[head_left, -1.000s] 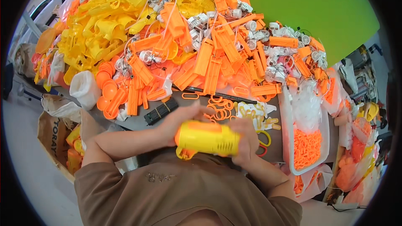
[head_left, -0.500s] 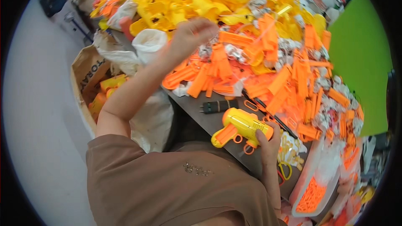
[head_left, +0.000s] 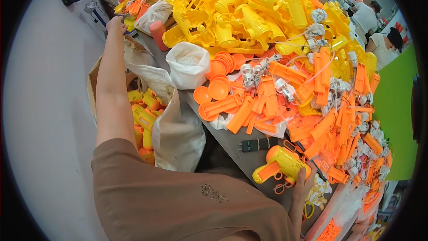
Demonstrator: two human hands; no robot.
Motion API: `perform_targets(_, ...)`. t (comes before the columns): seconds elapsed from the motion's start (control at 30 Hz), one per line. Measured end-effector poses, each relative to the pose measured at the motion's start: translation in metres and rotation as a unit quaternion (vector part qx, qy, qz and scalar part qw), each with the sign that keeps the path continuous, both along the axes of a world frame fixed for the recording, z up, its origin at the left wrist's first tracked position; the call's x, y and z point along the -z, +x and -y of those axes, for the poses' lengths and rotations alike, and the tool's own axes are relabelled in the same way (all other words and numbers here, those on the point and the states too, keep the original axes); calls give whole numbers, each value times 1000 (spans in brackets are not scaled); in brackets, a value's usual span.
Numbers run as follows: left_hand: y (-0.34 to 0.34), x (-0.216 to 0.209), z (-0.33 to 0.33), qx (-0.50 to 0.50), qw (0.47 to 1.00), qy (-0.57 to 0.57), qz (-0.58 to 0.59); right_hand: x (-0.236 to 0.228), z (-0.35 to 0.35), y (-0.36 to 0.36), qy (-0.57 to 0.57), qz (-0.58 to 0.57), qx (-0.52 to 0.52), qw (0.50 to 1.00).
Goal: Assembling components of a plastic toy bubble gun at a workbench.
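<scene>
Yellow toy gun point(head_left: 287, 163) in right hand point(head_left: 302, 184) — left hand point(head_left: 117, 25), grip unclear — black bundle point(head_left: 259, 144) just beside gun

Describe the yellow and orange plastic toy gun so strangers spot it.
Find the grey table and its heap of orange plastic parts. On the heap's near side, the right hand grips the toy gun. Similar guns lie in the large white sack; this one is in hand.

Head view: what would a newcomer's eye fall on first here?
The glossy yellow plastic shells, heaped across the top centre, strike first. Next, long bright-orange plastic trays spread below and right of them. At lower right, the right hand holds a yellow-and-orange plastic toy gun.
</scene>
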State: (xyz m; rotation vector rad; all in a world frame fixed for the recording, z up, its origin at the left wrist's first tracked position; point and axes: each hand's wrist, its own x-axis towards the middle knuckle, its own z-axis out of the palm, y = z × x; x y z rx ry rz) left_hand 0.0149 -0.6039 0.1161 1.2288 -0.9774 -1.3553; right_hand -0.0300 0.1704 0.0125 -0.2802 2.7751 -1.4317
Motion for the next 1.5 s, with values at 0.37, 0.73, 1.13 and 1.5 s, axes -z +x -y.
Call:
perform_targets(0.37,-18,45,115,38,988,112,-101,-5,1,-3,-46,123,82,988)
perform_targets(0.73,-64,74,151,108,979,84,-148,-26,27,-12,-14,177,132,975)
perform_targets(1.13,-42,88,178,134,972,-43,-191,-33,35,-13,12,179,103,978)
perform_targets(1.5,41,91,209,123,974,-26,-187,-19,18,-11,-19,110,32,993)
